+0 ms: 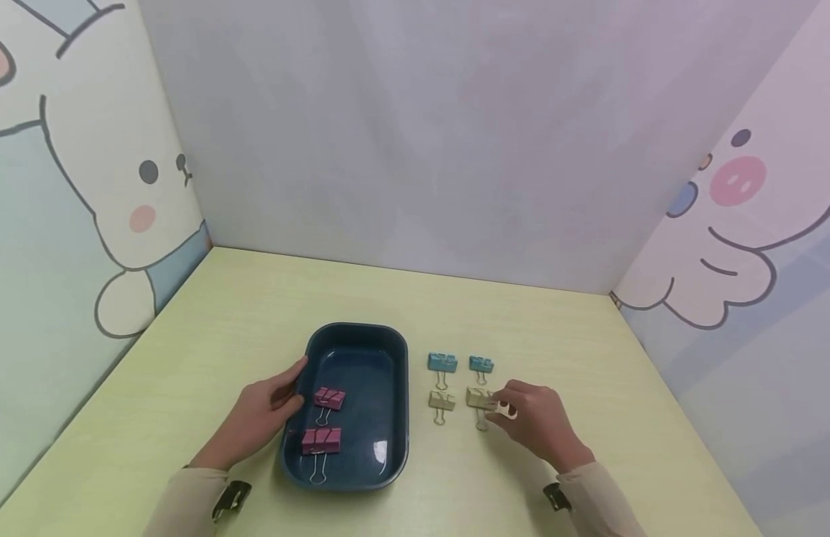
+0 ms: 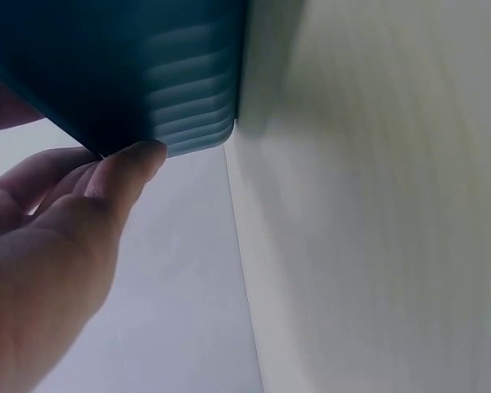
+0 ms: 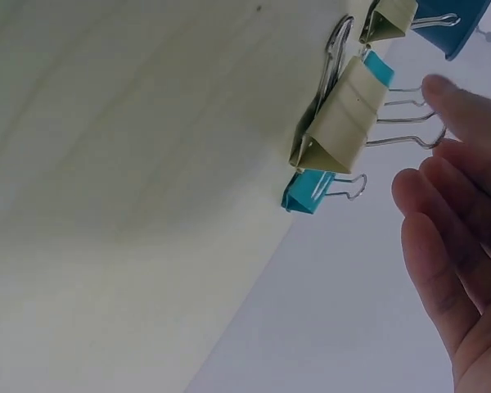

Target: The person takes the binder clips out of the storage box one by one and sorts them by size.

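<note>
My left hand (image 1: 259, 412) grips the left rim of a dark blue tray (image 1: 403, 403); in the left wrist view its fingers (image 2: 135, 168) lie against the ribbed outer wall. Inside the tray, toward its left side, lie two magenta binder clips, a smaller one (image 1: 329, 397) and a larger one (image 1: 321, 440). My right hand (image 1: 537, 419) pinches the raised wire handle of a larger pale yellow binder clip (image 3: 344, 119), whose other handle lies along the table. A smaller pale yellow binder clip (image 1: 441, 400) sits left of it.
Behind the yellow clips lie two light blue binder clips, one on the left (image 1: 442, 362) and one on the right (image 1: 481, 364). The pale wooden table (image 1: 253, 298) meets a plain back wall (image 1: 415, 149) and side panels with cartoon animals.
</note>
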The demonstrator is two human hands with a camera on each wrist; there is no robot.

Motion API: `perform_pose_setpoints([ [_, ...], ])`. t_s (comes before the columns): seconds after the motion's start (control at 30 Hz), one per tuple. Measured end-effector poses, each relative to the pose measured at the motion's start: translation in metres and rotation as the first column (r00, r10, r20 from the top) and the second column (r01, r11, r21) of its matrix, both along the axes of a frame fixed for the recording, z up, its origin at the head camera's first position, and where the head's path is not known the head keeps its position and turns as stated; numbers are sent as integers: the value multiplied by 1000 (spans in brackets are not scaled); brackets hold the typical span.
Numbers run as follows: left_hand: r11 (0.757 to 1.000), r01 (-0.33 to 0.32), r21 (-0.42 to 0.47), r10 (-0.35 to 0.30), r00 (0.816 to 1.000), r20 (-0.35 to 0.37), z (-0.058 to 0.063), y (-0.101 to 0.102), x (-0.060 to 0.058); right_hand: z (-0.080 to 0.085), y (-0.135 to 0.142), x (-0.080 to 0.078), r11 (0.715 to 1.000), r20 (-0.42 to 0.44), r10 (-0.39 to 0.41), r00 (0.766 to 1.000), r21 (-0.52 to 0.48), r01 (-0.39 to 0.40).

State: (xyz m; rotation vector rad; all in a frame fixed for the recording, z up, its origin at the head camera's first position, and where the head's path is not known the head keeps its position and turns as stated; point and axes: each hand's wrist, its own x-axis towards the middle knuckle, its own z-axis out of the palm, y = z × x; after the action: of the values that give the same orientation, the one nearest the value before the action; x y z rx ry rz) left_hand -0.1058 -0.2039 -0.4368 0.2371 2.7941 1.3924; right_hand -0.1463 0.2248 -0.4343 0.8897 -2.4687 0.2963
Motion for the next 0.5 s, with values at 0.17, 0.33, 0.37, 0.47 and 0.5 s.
perform_pose_setpoints([
  [0.17, 1000, 7, 11, -7, 1000, 6, 1, 1, 2, 8, -5, 4, 1000, -9, -21, 1000, 6, 21],
  [0.33, 1000, -1, 9, 1, 1000, 10, 2, 2, 3, 16, -18, 5, 998, -51, 46, 998, -40, -48],
  [0.37, 1000, -2, 6, 2, 1000, 10, 2, 2, 3, 18, -21, 5, 997, -54, 58, 997, -48, -61],
  [0.47, 1000, -1, 4, 1, 1000, 12, 2, 2, 3, 22, -31, 6, 994, -45, 85, 995, -59, -87],
  [0.5, 1000, 0, 4, 0, 1000, 12, 2, 3, 4, 23, -34, 6, 994, -43, 92, 995, -60, -94],
])
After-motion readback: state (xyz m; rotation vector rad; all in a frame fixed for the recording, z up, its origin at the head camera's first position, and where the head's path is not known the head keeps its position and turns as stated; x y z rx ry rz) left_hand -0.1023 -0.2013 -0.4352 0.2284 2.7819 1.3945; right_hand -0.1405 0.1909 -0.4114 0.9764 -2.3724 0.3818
